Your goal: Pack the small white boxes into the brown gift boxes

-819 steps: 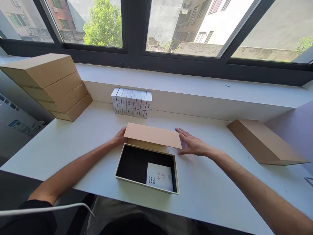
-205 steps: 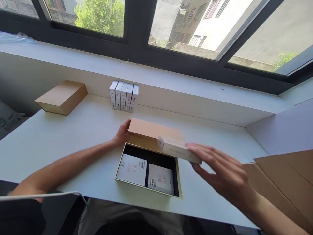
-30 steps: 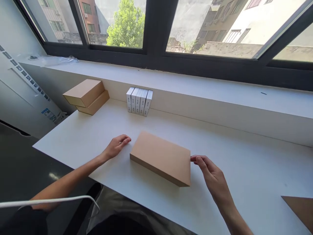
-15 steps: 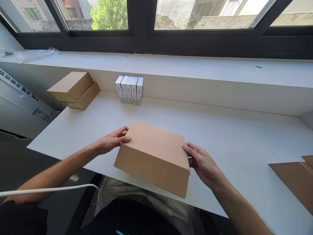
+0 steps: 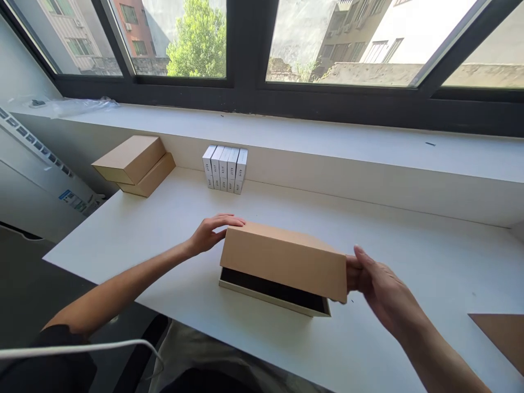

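A brown cardboard box point(image 5: 282, 262) sits on the white table in front of me, its lid tilted up at the near side. Through the gap a black interior point(image 5: 274, 286) shows above the low pale front wall point(image 5: 266, 297). My left hand point(image 5: 215, 232) holds the lid's left end, fingers over the top edge and thumb near the side. At the right end, my right hand point(image 5: 374, 281) has its fingers against the lid's edge, partly hidden, with the thumb raised off it.
Two stacked brown boxes point(image 5: 131, 158) stand at the table's back left. Near the back wall is a row of several small white boxes point(image 5: 225, 169). A brown cardboard piece point(image 5: 503, 333) lies at the right edge. A white cable point(image 5: 82, 349) crosses the lower left.
The near side of the lid has risen, exposing the black interior. My right hand has turned with its thumb off the lid; my left fingers have shifted onto the top edge. The view has tilted up.
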`<action>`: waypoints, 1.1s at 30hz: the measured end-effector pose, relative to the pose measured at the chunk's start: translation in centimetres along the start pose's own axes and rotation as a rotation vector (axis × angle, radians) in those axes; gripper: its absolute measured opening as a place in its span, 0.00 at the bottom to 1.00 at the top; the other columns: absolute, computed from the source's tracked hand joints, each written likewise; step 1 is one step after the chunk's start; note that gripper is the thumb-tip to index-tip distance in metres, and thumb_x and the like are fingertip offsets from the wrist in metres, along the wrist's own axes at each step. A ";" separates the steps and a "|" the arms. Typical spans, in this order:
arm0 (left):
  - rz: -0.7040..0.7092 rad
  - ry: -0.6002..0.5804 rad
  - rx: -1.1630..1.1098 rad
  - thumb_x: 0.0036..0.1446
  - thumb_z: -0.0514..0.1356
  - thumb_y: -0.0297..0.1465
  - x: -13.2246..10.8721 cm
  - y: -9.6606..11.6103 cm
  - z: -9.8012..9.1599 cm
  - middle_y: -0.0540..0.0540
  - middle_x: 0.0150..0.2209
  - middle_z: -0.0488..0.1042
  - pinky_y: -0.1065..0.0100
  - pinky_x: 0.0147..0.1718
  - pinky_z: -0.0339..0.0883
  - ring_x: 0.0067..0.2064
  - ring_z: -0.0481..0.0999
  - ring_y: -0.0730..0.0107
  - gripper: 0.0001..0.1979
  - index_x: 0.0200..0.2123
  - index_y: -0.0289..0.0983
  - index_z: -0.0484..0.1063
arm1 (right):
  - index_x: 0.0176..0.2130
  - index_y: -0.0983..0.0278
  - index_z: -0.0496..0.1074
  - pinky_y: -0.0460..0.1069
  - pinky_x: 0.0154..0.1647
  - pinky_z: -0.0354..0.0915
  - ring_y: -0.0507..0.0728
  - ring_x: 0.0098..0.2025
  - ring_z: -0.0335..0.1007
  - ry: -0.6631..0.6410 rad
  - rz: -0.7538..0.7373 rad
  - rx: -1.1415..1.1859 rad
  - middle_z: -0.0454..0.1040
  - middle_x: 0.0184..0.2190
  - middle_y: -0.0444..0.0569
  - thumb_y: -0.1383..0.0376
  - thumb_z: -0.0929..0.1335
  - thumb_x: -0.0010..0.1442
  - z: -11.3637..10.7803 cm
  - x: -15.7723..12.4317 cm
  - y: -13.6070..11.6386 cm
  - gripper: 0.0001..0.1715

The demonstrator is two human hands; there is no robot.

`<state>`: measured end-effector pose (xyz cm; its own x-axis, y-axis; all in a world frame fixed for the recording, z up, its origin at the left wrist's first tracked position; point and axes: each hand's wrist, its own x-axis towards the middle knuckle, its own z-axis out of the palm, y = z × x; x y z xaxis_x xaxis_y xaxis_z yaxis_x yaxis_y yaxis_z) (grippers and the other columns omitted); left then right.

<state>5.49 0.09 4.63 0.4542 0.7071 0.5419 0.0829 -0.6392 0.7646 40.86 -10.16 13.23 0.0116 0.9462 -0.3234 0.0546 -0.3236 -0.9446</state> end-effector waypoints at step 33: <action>-0.220 0.174 -0.142 0.61 0.54 0.27 5.4 -7.8 3.5 0.45 0.40 0.81 0.68 0.41 0.70 0.41 0.79 0.65 0.12 0.43 0.37 0.76 | 0.53 0.66 0.70 0.45 0.22 0.68 0.54 0.31 0.72 0.152 -0.405 -0.705 0.77 0.39 0.55 0.60 0.68 0.64 12.3 21.3 -13.7 0.19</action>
<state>10.34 7.84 0.32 0.2796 0.8727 0.4002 0.0324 -0.4252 0.9045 28.03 14.37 18.61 -0.0114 0.9956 0.0932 0.6968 0.0747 -0.7133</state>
